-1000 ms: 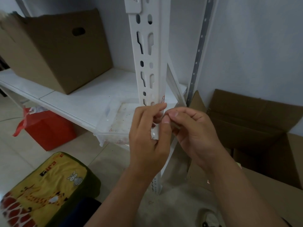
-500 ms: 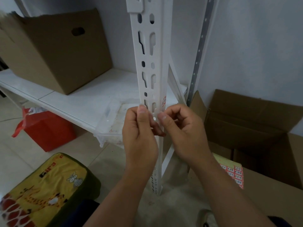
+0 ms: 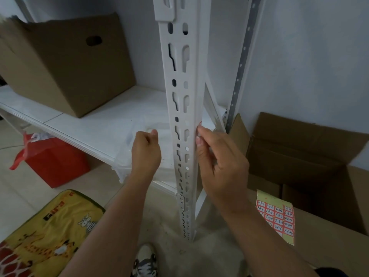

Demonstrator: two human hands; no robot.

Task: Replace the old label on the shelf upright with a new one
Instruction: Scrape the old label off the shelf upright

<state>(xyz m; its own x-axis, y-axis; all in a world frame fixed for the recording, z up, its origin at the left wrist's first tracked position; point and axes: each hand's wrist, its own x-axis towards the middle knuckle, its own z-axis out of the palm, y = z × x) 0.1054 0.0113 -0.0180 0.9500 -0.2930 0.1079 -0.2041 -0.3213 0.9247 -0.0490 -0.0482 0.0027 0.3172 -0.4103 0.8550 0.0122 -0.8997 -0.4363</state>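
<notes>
The white slotted shelf upright [image 3: 182, 100] stands in the middle of the view. A small red-and-white label [image 3: 200, 124] sits on the upright's right face, mostly covered by my fingers. My right hand [image 3: 219, 162] has its thumb and fingertips on that label at the upright's edge. My left hand [image 3: 146, 152] hovers just left of the upright with its fingers curled closed; nothing shows in it. A yellow sheet of red-bordered labels [image 3: 275, 216] lies on the cardboard flap at lower right.
A white shelf board [image 3: 83, 124] carries a closed cardboard box [image 3: 65, 64] and a clear plastic tray [image 3: 137, 136]. An open cardboard box [image 3: 311, 160] stands at right. A red bag [image 3: 54, 160] and a yellow cushion [image 3: 46, 236] lie on the floor. My shoe [image 3: 145, 262] is near the upright's foot.
Both hands were pinched together in front of the upright. My left hand has drawn away to the left, and my right hand has shifted onto the upright's right face at the label.
</notes>
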